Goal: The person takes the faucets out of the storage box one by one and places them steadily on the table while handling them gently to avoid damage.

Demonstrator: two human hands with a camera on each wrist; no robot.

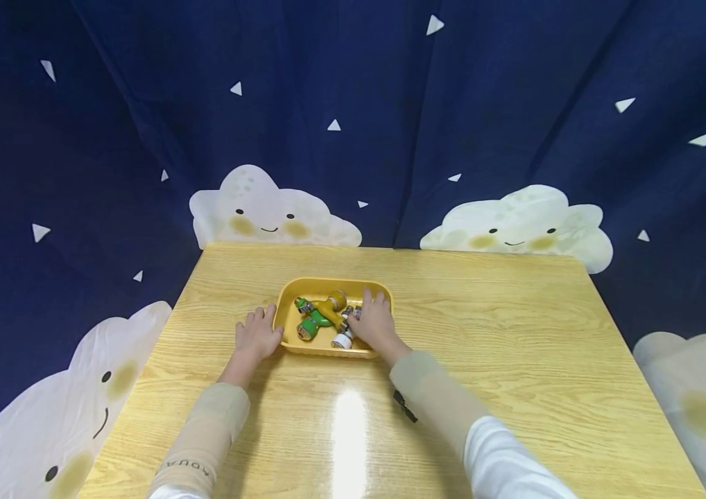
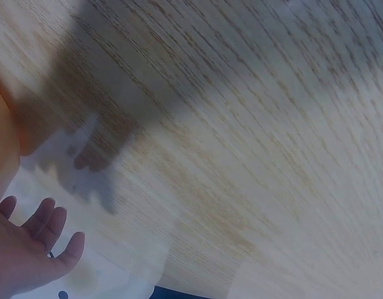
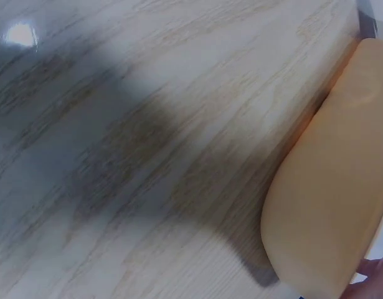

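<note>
A yellow tray (image 1: 312, 351) sits on a wooden table (image 1: 503, 326), a person's hands at its two ends, as I follow from a distance through three cameras. Inside the tray lie a green piece (image 1: 317, 319), a yellow piece (image 1: 326, 308) and a white piece (image 1: 342, 341). The yellow piece crosses the green one toward the middle, while the white one lies to their right, partly hidden by fingers. The right hand (image 1: 374, 324) reaches over the right end, its fingers inside beside the white piece; I cannot tell whether they grasp it. The left hand (image 1: 258, 334) is at the left end, outside the wall, its fingers loose and clasping nothing; I cannot make out how firmly it touches the rim.

Only my head view reveals the contents. The left wrist view gives me the relaxed fingers from the palm side, a sliver of the tray's outer wall and a broad shadow across the wood grain. The right wrist view shows that outer wall at length, standing on the table, with a bit of the hand at the lower right corner. Farther out, in the head view, beige cuffs (image 1: 206, 426) cover the forearms, and a dark blue curtain (image 1: 328, 55) with white triangles and smiling clouds (image 1: 265, 211) surrounds the table.
</note>
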